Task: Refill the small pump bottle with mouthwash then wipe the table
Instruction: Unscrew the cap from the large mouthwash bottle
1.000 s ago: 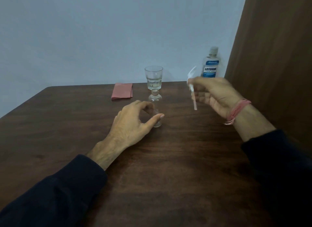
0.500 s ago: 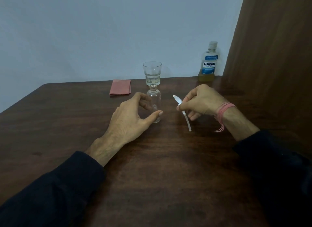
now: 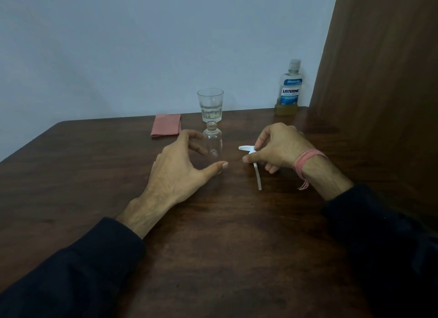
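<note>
Dark wooden table (image 3: 213, 258) fills the head view, with a pale wall behind it and a brown panel at the 2 o'clock side. At the centre stands the small pump bottle (image 3: 212, 143), upright, clear and uncapped, its neck open; by judgement this is so that liquid can be poured in. Directly behind it at 12 o'clock stands a drinking glass (image 3: 210, 105) holding a little clear liquid. The mouthwash bottle (image 3: 289, 90), cap on, stands well apart at the 1 o'clock far edge, beside the panel. A folded pink cloth (image 3: 166, 128) lies at 11 o'clock near the far edge, probably kept for the wiping step. The left hand (image 3: 182, 166) is cupped around the small pump bottle, fingers curved at its left side and thumb at its base; whether the fingers actually press the glass cannot be told, but the placement appears meant to steady the bottle. The right hand (image 3: 277, 147), at 3 o'clock of the bottle, pinches the white pump head (image 3: 248, 152) between thumb and forefinger, other fingers curled. Its dip tube (image 3: 257, 178) slants toward 6 o'clock, its tip at or just above the table. Filling is not yet begun.
</note>
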The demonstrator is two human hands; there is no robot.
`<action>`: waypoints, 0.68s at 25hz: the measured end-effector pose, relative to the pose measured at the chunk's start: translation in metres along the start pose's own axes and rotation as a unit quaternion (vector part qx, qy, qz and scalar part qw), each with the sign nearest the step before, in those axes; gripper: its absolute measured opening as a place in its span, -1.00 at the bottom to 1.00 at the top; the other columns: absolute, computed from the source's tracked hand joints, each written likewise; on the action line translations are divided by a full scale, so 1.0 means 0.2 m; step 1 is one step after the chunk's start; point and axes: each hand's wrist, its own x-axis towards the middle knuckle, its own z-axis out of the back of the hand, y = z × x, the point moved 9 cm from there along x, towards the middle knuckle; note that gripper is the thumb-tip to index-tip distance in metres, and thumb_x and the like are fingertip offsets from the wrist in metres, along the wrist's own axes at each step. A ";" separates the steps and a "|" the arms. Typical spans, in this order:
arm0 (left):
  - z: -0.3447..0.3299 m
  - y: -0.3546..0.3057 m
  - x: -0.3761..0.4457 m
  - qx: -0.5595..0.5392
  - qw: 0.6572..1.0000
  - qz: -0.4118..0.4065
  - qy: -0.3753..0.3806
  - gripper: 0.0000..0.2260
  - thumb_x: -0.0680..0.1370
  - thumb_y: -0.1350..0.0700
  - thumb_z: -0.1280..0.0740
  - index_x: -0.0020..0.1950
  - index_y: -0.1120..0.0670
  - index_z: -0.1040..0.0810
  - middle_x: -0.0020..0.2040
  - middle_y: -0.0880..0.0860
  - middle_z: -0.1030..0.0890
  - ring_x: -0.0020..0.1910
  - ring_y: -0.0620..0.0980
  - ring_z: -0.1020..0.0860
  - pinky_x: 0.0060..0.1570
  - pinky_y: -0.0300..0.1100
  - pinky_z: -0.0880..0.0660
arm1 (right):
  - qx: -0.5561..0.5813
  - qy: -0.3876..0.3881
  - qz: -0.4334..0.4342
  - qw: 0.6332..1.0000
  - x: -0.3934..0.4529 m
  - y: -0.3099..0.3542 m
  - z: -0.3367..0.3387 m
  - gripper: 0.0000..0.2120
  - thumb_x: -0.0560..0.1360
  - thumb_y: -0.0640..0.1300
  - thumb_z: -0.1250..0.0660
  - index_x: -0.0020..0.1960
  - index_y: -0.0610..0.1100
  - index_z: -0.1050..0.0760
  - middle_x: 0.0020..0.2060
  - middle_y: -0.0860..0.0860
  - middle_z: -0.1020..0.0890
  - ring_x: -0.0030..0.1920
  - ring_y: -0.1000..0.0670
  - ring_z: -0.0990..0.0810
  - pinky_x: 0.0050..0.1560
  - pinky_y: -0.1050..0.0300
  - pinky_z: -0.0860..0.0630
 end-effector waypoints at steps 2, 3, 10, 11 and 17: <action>0.04 0.00 -0.01 -0.007 1.000 0.008 -0.023 0.03 0.25 -0.61 -0.61 0.58 -0.16 -0.44 0.23 -0.27 -0.69 0.17 -0.16 -0.66 0.36 0.11 -0.65 | -0.006 -0.027 0.007 1.000 0.00 0.00 0.03 -0.48 0.28 0.22 -0.73 0.02 0.04 -0.52 -0.27 0.00 -0.74 -0.51 0.11 -0.70 -0.54 0.25 -0.55; 0.08 -0.02 -0.01 -0.018 0.999 0.006 -0.046 0.05 0.23 -0.61 -0.62 0.58 -0.15 -0.44 0.26 -0.26 -0.66 0.25 -0.17 -0.65 0.35 0.04 -0.63 | -0.014 -0.046 0.014 0.999 0.00 0.01 0.06 -0.43 0.27 0.30 -0.71 0.02 0.08 -0.48 -0.27 0.02 -0.73 -0.50 0.10 -0.70 -0.53 0.23 -0.54; 0.27 -0.52 -0.17 -0.195 0.942 -0.183 -0.204 -0.78 0.65 -0.05 -0.52 0.26 -0.13 -0.59 -0.02 -0.17 -0.62 -0.22 -0.10 -0.56 -0.27 -0.19 -0.49 | 0.138 -0.149 0.053 0.978 0.03 -0.07 0.30 -0.63 0.47 0.18 -0.62 0.08 0.09 -0.52 -0.03 -0.01 -0.71 0.02 -0.09 -0.74 0.03 -0.11 -0.74; 0.17 -0.64 -0.15 -0.229 0.940 -0.196 -0.158 -0.81 0.65 -0.04 -0.51 0.22 -0.18 -0.60 -0.04 -0.15 -0.67 -0.27 -0.07 -0.57 -0.34 -0.16 -0.50 | 0.184 -0.169 0.056 0.967 0.05 -0.11 0.36 -0.66 0.49 0.11 -0.62 0.10 0.02 -0.55 -0.09 -0.02 -0.72 -0.06 -0.07 -0.75 -0.05 -0.03 -0.75; -0.60 -1.02 0.41 -0.312 0.946 -0.019 0.088 -0.69 0.64 0.10 -0.45 0.36 -0.13 -0.60 0.16 -0.15 -0.74 0.08 -0.16 -0.73 0.18 -0.09 -0.73 | 0.326 -0.199 0.043 0.923 0.35 -0.37 0.61 -0.77 0.54 -0.26 -0.54 0.15 -0.14 -0.58 0.03 -0.16 -0.74 -0.18 0.08 -0.65 -0.44 0.41 -0.50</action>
